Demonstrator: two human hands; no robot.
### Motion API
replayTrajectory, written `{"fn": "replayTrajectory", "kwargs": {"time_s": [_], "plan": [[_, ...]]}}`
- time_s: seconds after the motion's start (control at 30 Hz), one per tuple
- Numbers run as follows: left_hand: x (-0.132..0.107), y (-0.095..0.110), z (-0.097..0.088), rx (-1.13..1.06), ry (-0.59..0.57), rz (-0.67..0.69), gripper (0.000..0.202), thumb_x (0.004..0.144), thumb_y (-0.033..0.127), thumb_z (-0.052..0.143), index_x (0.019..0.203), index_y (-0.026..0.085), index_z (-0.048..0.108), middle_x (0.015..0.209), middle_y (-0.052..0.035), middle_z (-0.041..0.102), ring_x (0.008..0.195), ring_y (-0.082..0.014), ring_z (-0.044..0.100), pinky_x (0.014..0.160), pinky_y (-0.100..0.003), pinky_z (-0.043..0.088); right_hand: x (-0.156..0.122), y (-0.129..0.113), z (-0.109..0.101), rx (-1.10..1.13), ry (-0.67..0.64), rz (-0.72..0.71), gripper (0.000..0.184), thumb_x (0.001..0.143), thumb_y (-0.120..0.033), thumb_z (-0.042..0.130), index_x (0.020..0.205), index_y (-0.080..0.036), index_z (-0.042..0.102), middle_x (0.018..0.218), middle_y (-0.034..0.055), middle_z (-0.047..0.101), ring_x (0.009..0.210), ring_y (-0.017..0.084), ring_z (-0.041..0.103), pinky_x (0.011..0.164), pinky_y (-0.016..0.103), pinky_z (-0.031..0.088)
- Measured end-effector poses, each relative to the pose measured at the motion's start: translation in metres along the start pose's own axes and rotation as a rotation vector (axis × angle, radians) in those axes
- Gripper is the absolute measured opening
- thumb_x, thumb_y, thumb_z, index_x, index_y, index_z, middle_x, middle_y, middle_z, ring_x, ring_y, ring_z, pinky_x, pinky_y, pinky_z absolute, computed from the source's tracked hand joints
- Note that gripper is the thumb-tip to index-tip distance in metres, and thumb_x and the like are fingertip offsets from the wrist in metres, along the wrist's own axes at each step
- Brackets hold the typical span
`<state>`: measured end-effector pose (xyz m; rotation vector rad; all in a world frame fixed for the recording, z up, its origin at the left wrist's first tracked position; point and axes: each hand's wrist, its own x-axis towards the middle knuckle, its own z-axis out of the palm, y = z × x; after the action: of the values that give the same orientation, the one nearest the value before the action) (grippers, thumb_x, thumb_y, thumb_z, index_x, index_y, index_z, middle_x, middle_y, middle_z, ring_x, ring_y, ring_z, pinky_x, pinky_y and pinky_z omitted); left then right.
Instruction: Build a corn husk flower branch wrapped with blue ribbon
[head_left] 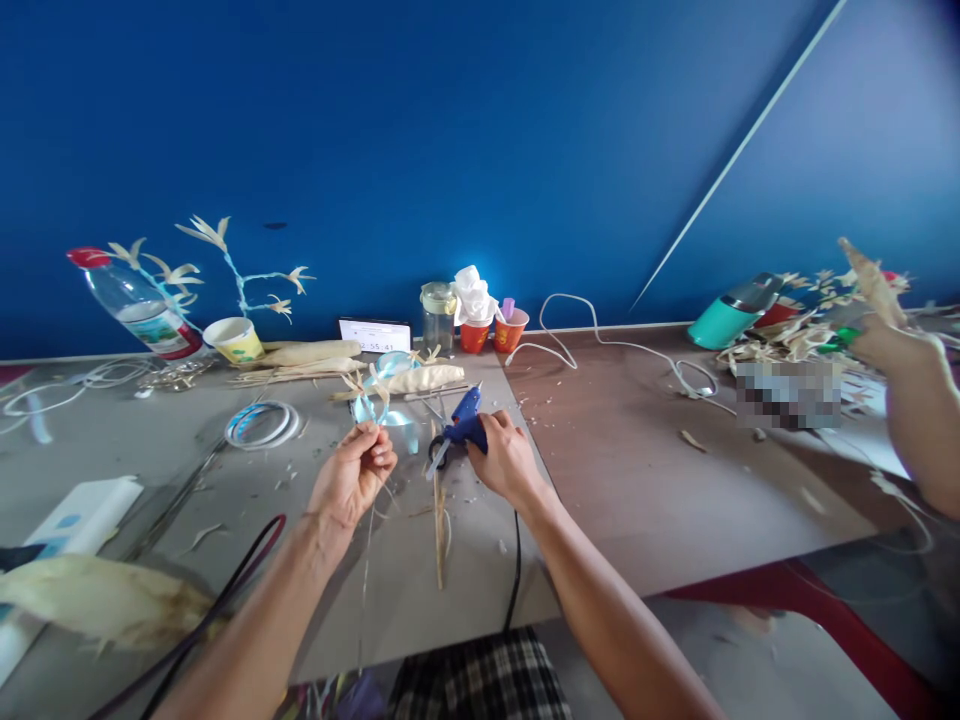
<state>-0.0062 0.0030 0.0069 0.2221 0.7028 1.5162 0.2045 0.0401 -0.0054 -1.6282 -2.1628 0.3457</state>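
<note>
My left hand (358, 465) pinches the base of a small husk flower (369, 400), pale petals pointing up and light blue at its lower part. A thin strand hangs down below that hand. My right hand (508, 452) is wrapped round the handle of a blue hot glue gun (466, 415), its nozzle tilted up and away. A whitish glue stick (436, 462) juts out of the gun's back, and a black cord (516, 570) runs down from it. The gun and the flower are apart. Behind them lie corn husks (427, 379) and a shiny light blue ribbon piece (405, 432).
Tape rolls (261, 425), a plastic bottle (154, 315), a yellow paper cup (234, 340) and husk flower branches (240, 285) stand left. Behind are a phone (375, 336), a jar (438, 318) and red cups (511, 330). A co-worker's arm (919, 400) and a teal bottle (731, 312) are right.
</note>
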Motion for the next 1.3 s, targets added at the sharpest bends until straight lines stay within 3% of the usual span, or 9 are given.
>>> {"fn": "replayTrajectory", "kwargs": {"time_s": [0.3, 0.43, 0.53, 0.6, 0.7, 0.87, 1.13, 1.3], "plan": [[-0.002, 0.000, 0.002, 0.018, -0.025, 0.000, 0.014, 0.065, 0.002, 0.069, 0.063, 0.012, 0.059, 0.062, -0.0017, 0.056, 0.051, -0.0037, 0.046, 0.044, -0.011, 0.037, 0.002, 0.005, -0.001, -0.149, -0.182, 0.059, 0.039, 0.081, -0.035, 0.058, 0.115, -0.016, 0.057, 0.109, 0.0142, 0.059, 0.103, 0.026, 0.057, 0.087, 0.038, 0.036], [-0.002, 0.000, 0.001, 0.007, -0.028, -0.034, 0.015, 0.067, 0.001, 0.068, 0.065, 0.012, 0.058, 0.063, -0.0021, 0.055, 0.050, -0.0037, 0.045, 0.043, -0.011, 0.037, -0.002, 0.004, -0.006, -0.137, -0.116, 0.065, 0.037, 0.082, -0.039, 0.058, 0.110, -0.016, 0.062, 0.109, 0.0155, 0.060, 0.101, 0.029, 0.057, 0.088, 0.043, 0.035], [-0.004, 0.001, 0.003, 0.005, -0.026, -0.072, 0.014, 0.070, 0.000, 0.065, 0.066, 0.011, 0.057, 0.064, -0.0024, 0.054, 0.050, -0.0038, 0.044, 0.042, -0.011, 0.037, -0.003, -0.003, -0.010, 0.009, 0.088, 0.018, 0.029, 0.085, -0.029, 0.054, 0.109, -0.018, 0.064, 0.112, 0.0137, 0.061, 0.104, 0.028, 0.055, 0.091, 0.043, 0.035], [-0.006, 0.001, 0.005, 0.003, -0.024, -0.107, 0.015, 0.073, 0.000, 0.062, 0.066, 0.011, 0.056, 0.064, -0.0025, 0.052, 0.050, -0.0040, 0.044, 0.041, -0.011, 0.037, -0.002, -0.010, -0.014, 0.207, 0.187, -0.087, 0.026, 0.086, -0.024, 0.051, 0.109, -0.018, 0.064, 0.112, 0.0123, 0.062, 0.105, 0.026, 0.055, 0.091, 0.040, 0.037], [-0.009, 0.000, 0.008, -0.003, -0.046, -0.170, 0.015, 0.076, 0.000, 0.058, 0.067, 0.012, 0.054, 0.064, -0.0021, 0.051, 0.050, -0.0040, 0.043, 0.040, -0.010, 0.036, 0.000, -0.027, -0.018, 0.490, 0.189, -0.281, 0.025, 0.087, -0.020, 0.050, 0.106, -0.019, 0.066, 0.107, 0.0099, 0.066, 0.104, 0.022, 0.057, 0.094, 0.038, 0.040], [-0.009, -0.002, 0.009, 0.016, -0.086, -0.192, 0.015, 0.078, 0.000, 0.054, 0.070, 0.013, 0.055, 0.062, -0.0009, 0.049, 0.048, -0.0035, 0.041, 0.038, -0.009, 0.035, 0.002, -0.058, -0.018, 0.611, 0.076, -0.379, 0.031, 0.084, -0.018, 0.053, 0.114, -0.019, 0.062, 0.117, 0.0097, 0.064, 0.112, 0.021, 0.055, 0.098, 0.038, 0.039], [-0.007, -0.004, 0.006, 0.067, -0.074, -0.110, 0.013, 0.076, 0.002, 0.059, 0.066, 0.012, 0.056, 0.059, -0.0007, 0.053, 0.044, -0.0023, 0.040, 0.039, -0.010, 0.034, 0.006, -0.079, 0.001, 0.696, 0.046, -0.145, 0.010, 0.078, -0.019, 0.060, 0.084, -0.021, 0.068, 0.086, 0.0012, 0.070, 0.084, 0.018, 0.063, 0.083, 0.031, 0.045], [-0.006, -0.008, 0.006, 0.144, -0.032, 0.055, 0.014, 0.068, 0.007, 0.070, 0.066, 0.013, 0.057, 0.055, 0.0017, 0.053, 0.046, -0.0037, 0.044, 0.042, -0.012, 0.034, 0.004, -0.082, 0.014, 0.634, 0.115, -0.099, 0.006, 0.078, -0.020, 0.062, 0.078, -0.021, 0.068, 0.085, 0.0020, 0.071, 0.086, 0.019, 0.062, 0.094, 0.038, 0.037]]}}
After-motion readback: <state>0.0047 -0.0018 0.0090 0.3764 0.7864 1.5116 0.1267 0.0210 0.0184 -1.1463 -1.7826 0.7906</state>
